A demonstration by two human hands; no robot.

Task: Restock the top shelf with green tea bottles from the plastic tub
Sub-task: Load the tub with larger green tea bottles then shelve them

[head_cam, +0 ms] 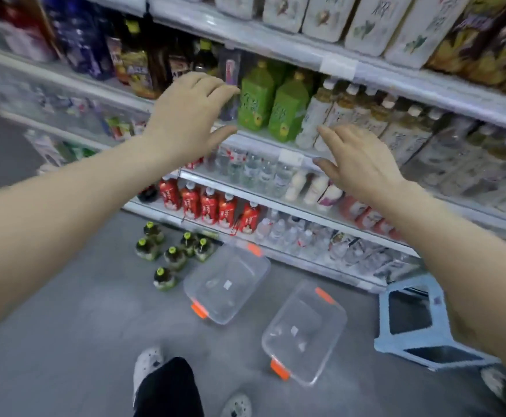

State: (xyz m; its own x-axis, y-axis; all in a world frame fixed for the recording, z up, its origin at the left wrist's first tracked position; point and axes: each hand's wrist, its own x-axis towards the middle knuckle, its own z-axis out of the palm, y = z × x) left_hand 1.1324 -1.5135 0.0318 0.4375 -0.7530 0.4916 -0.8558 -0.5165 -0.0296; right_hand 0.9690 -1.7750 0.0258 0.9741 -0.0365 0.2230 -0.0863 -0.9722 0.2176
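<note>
Two green tea bottles (271, 102) with green labels stand side by side on a white shelf (275, 139). My left hand (190, 115) hovers just left of them, fingers spread and holding nothing. My right hand (357, 164) is raised in front of the pale bottles to their right, fingers straight, also holding nothing. On the grey floor below lie two clear plastic tubs with orange clips, one nearer the shelves (226, 285) and one nearer me (304, 332); both look bare inside. Several dark bottles with green caps (170, 254) stand on the floor left of the tubs.
Pale tea bottles (363, 115) fill the shelf right of the green ones. Red bottles (209, 206) and water bottles sit on lower shelves. A blue step stool (417, 323) stands at the right. My leg and shoes (167, 383) are at the bottom.
</note>
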